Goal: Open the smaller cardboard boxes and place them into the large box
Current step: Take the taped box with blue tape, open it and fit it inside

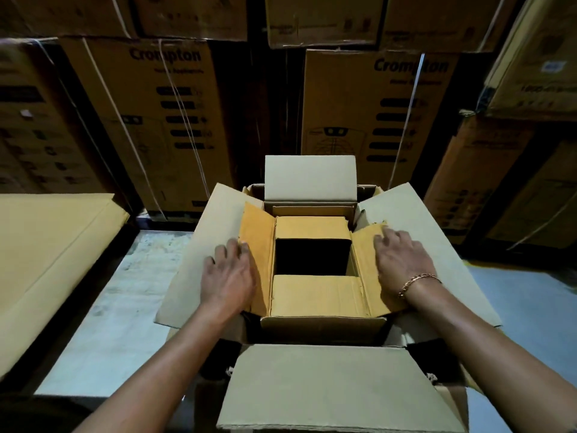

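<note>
Head cam, wide-angle, looks fwd + down, close over large box (406, 220); single view

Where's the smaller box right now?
In the head view, the smaller box sits centre frame inside the large box, flaps open, with the left hand and right hand resting on its side flaps.

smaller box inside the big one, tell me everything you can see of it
The smaller box is plain yellow-brown corrugated cardboard, sitting upright inside the large box, whose paler flaps spread out around it. Its top is open: four flaps folded outward, showing a dark square interior whose contents cannot be made out. The left hand presses flat on its left flap, and the right hand, with a chain bracelet at the wrist, rests on its right flap.
</note>
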Demonstrator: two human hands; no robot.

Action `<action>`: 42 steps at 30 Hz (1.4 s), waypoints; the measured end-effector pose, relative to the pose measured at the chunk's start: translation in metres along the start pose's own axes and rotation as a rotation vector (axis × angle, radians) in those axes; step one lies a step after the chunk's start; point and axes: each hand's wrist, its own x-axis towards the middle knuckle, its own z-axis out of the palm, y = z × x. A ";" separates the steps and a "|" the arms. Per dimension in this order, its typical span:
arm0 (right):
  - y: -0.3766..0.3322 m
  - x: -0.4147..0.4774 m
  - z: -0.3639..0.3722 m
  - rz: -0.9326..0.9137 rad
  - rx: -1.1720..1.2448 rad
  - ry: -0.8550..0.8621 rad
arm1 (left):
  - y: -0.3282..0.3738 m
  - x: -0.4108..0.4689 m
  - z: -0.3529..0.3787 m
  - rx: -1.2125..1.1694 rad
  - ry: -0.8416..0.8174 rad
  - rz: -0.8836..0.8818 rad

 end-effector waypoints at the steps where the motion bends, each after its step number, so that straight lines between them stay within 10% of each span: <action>1: -0.007 0.000 -0.001 -0.081 -0.055 0.025 | 0.001 0.002 0.001 0.064 -0.011 0.040; 7: -0.041 0.005 0.008 -0.244 0.068 -0.385 | 0.007 0.004 0.005 0.066 -0.048 0.047; 15: 0.000 -0.014 -0.031 0.001 1.036 -0.521 | 0.015 0.007 -0.015 0.072 -0.106 0.074; 23: -0.008 -0.054 -0.002 -0.233 0.387 -0.464 | 0.032 -0.028 -0.022 -0.113 -0.488 0.098; 42: -0.037 -0.070 0.022 -0.186 0.177 -0.325 | 0.040 -0.045 0.011 0.033 -0.249 0.185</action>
